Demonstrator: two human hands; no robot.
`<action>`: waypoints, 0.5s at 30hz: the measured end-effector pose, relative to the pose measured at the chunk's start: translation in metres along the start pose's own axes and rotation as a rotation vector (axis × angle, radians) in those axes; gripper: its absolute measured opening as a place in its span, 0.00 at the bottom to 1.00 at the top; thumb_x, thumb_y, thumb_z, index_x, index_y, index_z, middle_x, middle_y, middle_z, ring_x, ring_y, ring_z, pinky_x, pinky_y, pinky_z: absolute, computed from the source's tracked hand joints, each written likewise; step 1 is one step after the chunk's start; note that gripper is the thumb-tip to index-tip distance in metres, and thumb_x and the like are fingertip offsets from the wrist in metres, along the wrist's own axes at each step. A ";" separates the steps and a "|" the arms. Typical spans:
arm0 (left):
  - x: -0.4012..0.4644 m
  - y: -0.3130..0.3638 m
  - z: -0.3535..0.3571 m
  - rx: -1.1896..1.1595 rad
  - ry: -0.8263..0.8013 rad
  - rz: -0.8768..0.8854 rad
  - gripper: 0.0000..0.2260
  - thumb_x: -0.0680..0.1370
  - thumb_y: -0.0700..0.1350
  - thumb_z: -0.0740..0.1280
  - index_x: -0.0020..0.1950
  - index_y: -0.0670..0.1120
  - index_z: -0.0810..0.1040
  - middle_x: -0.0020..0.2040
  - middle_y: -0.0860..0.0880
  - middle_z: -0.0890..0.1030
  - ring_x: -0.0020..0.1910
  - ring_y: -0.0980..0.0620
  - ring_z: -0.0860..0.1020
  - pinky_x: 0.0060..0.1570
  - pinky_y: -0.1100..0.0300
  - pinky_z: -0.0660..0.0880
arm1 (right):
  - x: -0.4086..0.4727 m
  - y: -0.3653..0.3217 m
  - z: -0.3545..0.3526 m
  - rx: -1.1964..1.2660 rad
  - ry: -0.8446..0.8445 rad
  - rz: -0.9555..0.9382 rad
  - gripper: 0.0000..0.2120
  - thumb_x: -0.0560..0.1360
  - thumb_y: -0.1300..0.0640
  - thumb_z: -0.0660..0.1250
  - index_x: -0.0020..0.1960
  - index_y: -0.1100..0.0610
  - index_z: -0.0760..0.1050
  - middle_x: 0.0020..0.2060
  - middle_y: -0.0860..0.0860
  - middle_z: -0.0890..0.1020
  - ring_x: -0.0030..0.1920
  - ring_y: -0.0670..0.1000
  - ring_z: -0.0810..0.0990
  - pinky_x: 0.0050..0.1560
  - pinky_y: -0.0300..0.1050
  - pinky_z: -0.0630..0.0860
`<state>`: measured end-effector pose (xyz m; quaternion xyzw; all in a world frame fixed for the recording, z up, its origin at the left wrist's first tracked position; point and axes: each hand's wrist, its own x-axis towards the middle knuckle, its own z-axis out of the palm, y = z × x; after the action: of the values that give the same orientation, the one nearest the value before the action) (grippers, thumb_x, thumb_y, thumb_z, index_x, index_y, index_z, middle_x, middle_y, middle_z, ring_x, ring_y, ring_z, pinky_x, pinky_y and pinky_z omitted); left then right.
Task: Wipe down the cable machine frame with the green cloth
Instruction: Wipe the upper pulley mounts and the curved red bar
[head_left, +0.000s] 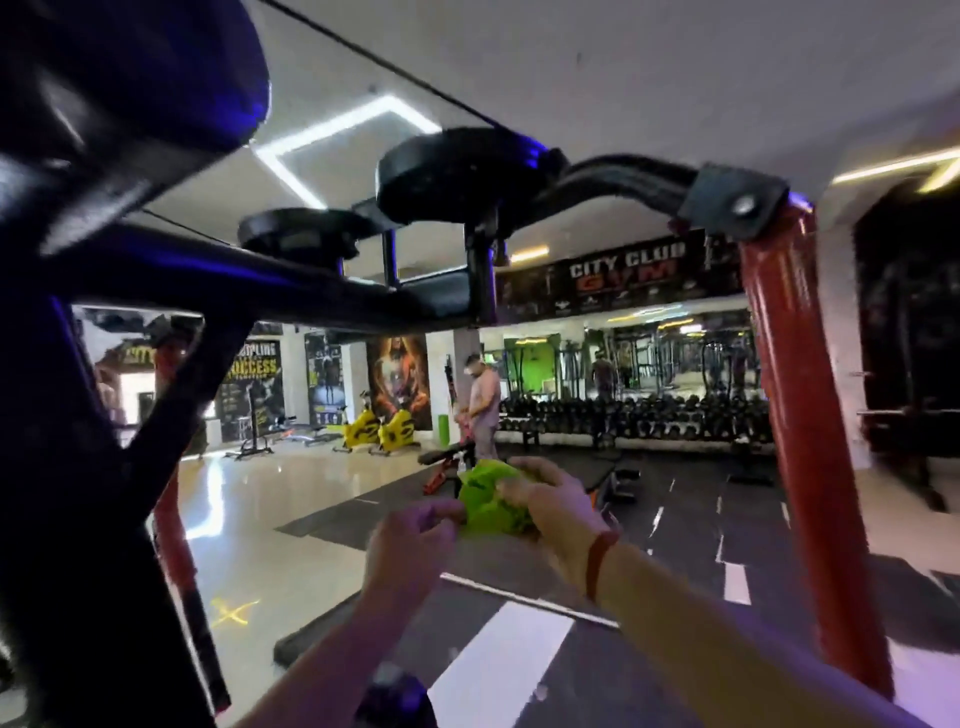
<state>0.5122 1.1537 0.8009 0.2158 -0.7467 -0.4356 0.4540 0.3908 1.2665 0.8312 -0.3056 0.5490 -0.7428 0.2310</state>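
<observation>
The green cloth (485, 499) is bunched up in mid-air at chest height in front of me. My right hand (553, 506) grips it from the right, a red band on its wrist. My left hand (410, 540) pinches the cloth's left edge with curled fingers. The cable machine frame surrounds me: a black top beam (322, 291) with pulleys overhead, a black upright close on the left, and a red post (800, 415) on the right. Both hands are apart from the frame.
A person (485, 402) stands by a long dumbbell rack (649, 415) at the back. Two yellow exercise bikes (379, 428) and a bench (447, 460) stand on the floor ahead. Black mats with white stripes lie below.
</observation>
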 end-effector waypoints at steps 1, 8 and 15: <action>0.014 0.014 -0.003 -0.005 0.026 0.029 0.08 0.73 0.42 0.71 0.39 0.55 0.87 0.25 0.55 0.78 0.24 0.59 0.70 0.31 0.61 0.65 | 0.007 -0.027 0.001 -0.049 0.007 -0.105 0.14 0.76 0.64 0.72 0.59 0.50 0.80 0.48 0.52 0.85 0.40 0.47 0.86 0.39 0.43 0.84; 0.098 0.111 -0.010 0.116 0.074 0.235 0.09 0.70 0.44 0.68 0.36 0.55 0.85 0.33 0.54 0.84 0.35 0.52 0.79 0.40 0.57 0.75 | 0.048 -0.182 0.013 -0.694 0.191 -0.848 0.17 0.73 0.56 0.75 0.61 0.46 0.81 0.53 0.49 0.84 0.53 0.49 0.82 0.55 0.35 0.73; 0.150 0.151 -0.014 0.263 0.087 0.367 0.06 0.74 0.43 0.69 0.44 0.49 0.86 0.45 0.48 0.87 0.49 0.46 0.84 0.52 0.55 0.78 | 0.088 -0.235 0.023 -0.988 0.233 -1.091 0.19 0.74 0.56 0.74 0.64 0.48 0.81 0.59 0.58 0.77 0.59 0.57 0.78 0.55 0.27 0.60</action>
<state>0.4608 1.1189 1.0050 0.1524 -0.8037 -0.2349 0.5251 0.3431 1.2599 1.0780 -0.5222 0.6103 -0.4462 -0.3947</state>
